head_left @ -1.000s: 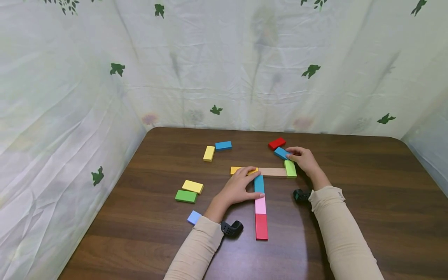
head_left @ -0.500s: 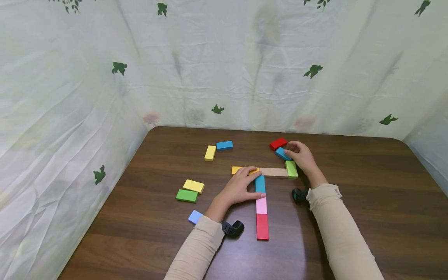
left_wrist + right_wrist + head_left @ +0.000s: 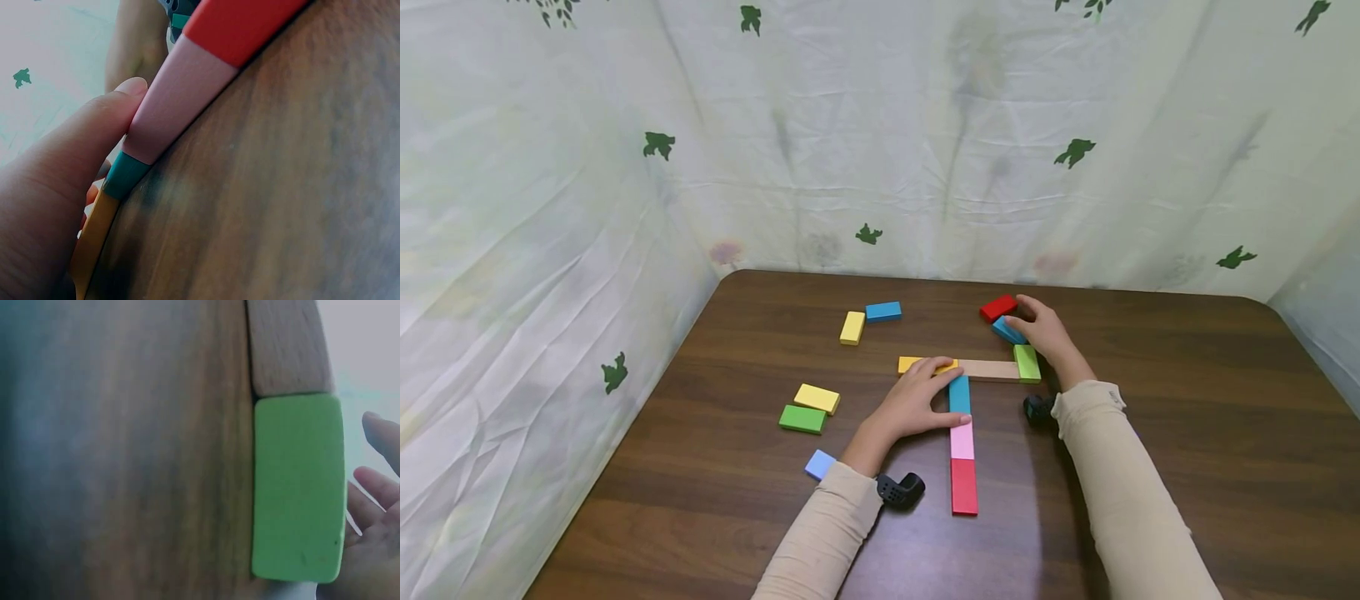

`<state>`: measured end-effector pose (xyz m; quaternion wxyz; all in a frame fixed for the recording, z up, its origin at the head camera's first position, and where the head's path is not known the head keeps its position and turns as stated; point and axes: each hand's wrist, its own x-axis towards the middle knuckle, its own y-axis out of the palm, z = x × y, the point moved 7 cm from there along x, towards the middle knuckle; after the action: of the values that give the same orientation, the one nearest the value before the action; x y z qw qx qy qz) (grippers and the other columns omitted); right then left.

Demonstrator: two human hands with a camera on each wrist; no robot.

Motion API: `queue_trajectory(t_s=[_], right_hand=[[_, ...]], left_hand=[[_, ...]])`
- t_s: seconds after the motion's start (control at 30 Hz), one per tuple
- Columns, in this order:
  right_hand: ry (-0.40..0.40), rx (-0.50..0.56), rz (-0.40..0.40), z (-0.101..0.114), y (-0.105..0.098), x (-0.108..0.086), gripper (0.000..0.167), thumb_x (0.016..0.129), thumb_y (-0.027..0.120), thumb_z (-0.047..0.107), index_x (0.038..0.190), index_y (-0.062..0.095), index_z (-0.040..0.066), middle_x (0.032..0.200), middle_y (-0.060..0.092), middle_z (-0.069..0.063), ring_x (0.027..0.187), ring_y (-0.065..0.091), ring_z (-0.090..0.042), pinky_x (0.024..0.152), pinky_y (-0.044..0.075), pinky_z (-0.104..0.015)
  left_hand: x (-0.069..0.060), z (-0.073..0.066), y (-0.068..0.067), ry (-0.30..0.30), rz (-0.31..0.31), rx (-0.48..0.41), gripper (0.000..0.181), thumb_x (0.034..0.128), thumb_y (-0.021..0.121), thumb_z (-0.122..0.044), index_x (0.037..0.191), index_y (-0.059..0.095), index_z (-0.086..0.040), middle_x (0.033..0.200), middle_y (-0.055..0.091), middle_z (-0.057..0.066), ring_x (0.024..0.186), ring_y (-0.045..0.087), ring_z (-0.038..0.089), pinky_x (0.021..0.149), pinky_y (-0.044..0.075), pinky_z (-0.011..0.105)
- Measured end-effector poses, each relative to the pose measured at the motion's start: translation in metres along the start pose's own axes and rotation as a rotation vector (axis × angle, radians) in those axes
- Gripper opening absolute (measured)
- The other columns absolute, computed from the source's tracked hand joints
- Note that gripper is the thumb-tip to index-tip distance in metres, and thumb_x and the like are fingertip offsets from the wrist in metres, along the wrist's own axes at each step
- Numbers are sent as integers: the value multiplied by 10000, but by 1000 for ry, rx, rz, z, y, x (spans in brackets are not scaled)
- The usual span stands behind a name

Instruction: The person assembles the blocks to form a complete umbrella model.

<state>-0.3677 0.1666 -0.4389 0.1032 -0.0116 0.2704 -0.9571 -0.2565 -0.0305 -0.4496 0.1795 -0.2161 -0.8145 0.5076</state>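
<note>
In the head view my left hand [image 3: 913, 404] rests over the row of blocks, fingers on the orange block [image 3: 907, 364] and thumb at the pink block [image 3: 962, 442]; the teal block [image 3: 959, 395] lies between. A red block [image 3: 964, 487] ends that row. My right hand [image 3: 1049, 337] is at the upper blue block [image 3: 1008, 330], thumb over it and index finger near the red block [image 3: 997, 308]. The light green block [image 3: 1027, 364] touches the plain wooden block [image 3: 988, 370]; the right wrist view shows the green block [image 3: 299, 487] beside my spread fingers.
Left of the row lie a yellow block [image 3: 852, 328] beside a blue one [image 3: 883, 312], another yellow block [image 3: 817, 398] against a green one [image 3: 802, 419], and a light blue block [image 3: 819, 465] by my left sleeve. A curtain hangs behind the table [image 3: 722, 333].
My right thumb has moved left over the blue block, and the index finger has reached up toward the red block. The left hand stays on the row.
</note>
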Motion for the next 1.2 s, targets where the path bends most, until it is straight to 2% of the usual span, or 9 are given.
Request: queue_trajectory(t_s=[0.43,0.83,1.2], right_hand=[[15,-8,14,2,5,4,548,914,532,236,1374,327,21,1372,320,-213,1238,284,-365,981,267,-492],[-39,-23,13,11,12,6,462,906,548,197,1294,416,-17,1254,434,-215,1169,357,-357,970,279,-477],[-6,-104,39,16,23,15,536,896,566,203,1364,353,53,1363,347,-195,1239,301,-357,980,261,-501]], left_hand=[[0,0,-1,-2,1,-9,762,740,553,-641,1371,390,-246,1389,304,-18,1268,227,189,988,286,411],[0,0,-2,-6,4,-11,767,737,543,-653,1369,394,-244,1391,303,-18,1273,220,189,991,282,417],[0,0,-1,0,0,-8,767,741,554,-635,1376,384,-239,1395,303,-16,1278,214,181,1000,271,410]])
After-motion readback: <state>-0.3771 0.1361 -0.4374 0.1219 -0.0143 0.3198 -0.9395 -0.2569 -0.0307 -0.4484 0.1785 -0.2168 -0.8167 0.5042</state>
